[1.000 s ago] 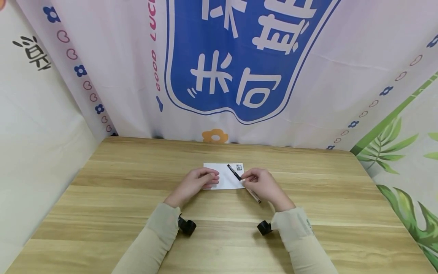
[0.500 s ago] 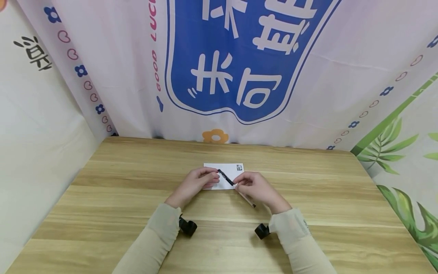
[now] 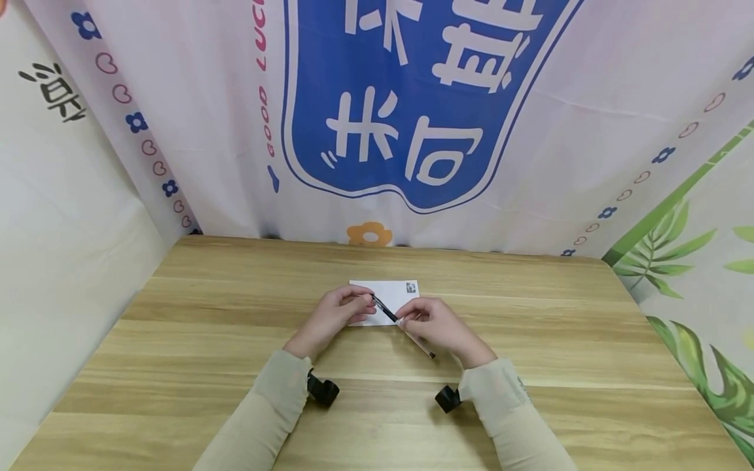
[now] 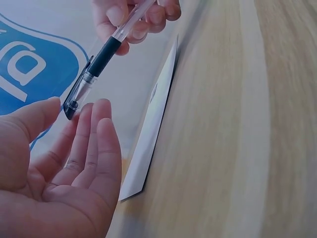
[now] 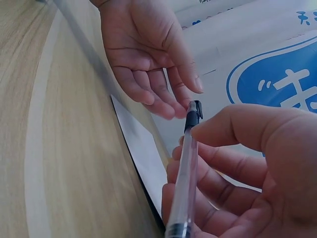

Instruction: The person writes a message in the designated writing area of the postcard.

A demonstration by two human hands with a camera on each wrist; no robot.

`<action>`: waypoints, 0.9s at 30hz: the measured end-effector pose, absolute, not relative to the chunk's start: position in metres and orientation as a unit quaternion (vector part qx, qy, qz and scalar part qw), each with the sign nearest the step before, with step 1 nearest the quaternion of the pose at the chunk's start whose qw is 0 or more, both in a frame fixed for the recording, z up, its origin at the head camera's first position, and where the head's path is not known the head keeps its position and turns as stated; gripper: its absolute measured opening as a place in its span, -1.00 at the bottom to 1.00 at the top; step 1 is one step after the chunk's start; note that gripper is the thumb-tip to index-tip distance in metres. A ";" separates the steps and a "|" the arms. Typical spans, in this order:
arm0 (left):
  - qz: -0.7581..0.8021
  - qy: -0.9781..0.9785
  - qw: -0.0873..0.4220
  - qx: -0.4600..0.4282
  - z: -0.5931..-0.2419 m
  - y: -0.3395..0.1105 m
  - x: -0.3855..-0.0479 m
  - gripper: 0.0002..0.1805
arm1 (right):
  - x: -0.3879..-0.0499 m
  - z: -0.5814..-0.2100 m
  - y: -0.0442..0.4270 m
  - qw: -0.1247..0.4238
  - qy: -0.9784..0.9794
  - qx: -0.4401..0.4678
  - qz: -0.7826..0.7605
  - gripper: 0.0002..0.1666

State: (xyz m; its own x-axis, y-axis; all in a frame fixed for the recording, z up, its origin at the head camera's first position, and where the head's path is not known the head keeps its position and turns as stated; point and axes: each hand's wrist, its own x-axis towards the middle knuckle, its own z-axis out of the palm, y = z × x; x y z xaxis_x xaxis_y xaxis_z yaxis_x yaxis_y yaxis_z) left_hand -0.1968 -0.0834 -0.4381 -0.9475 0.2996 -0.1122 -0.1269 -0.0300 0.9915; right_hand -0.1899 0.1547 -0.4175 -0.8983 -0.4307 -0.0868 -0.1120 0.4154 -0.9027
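My right hand point(image 3: 440, 325) pinches a gel pen point(image 3: 385, 310) by its clear barrel, between thumb and fingers. In the left wrist view the pen point(image 4: 105, 57) has a dark grip section and a clear cap with a black clip, and the cap points toward my left hand point(image 4: 74, 173). That hand's thumb and fingers are spread around the cap's end without gripping it. A white envelope-like paper point(image 3: 389, 289) with a small grey printed square at its top right corner lies beneath both hands. The left hand covers part of its left side.
The wood-grain table point(image 3: 235, 353) spreads out on all sides of the paper. At its far edge hangs a white printed curtain point(image 3: 224, 131) with a blue emblem. Black wrist cameras point(image 3: 323, 390) sit at both cuffs.
My right hand has moved left and slightly nearer with the pen, bringing the capped end from above the paper's right part to the left fingertips. The left hand has hardly moved.
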 end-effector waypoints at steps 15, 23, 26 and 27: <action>0.737 0.656 0.154 0.050 -0.434 -0.085 -0.197 -0.71 | -0.193 -0.422 0.158 0.188 0.770 -0.154 -0.589 -0.69; 0.761 0.630 0.151 0.048 -0.433 -0.091 -0.200 -0.70 | -0.199 -0.428 0.163 0.202 0.758 -0.137 -0.604 -0.70; 0.780 0.606 0.153 0.040 -0.432 -0.092 -0.200 -0.76 | -0.200 -0.429 0.163 0.209 0.750 -0.131 -0.614 -0.71; 0.787 0.596 0.155 0.038 -0.432 -0.092 -0.199 -0.78 | -0.200 -0.430 0.163 0.212 0.745 -0.132 -0.618 -0.71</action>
State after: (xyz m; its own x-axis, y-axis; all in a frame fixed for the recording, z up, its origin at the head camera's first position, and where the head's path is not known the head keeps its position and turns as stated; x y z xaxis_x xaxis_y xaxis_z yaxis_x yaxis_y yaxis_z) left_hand -0.1994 -0.0925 -0.4316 -0.9491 0.2888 -0.1255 -0.1993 -0.2421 0.9496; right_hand -0.1998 0.1634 -0.4302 -0.8748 -0.4597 -0.1529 0.0651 0.2013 -0.9774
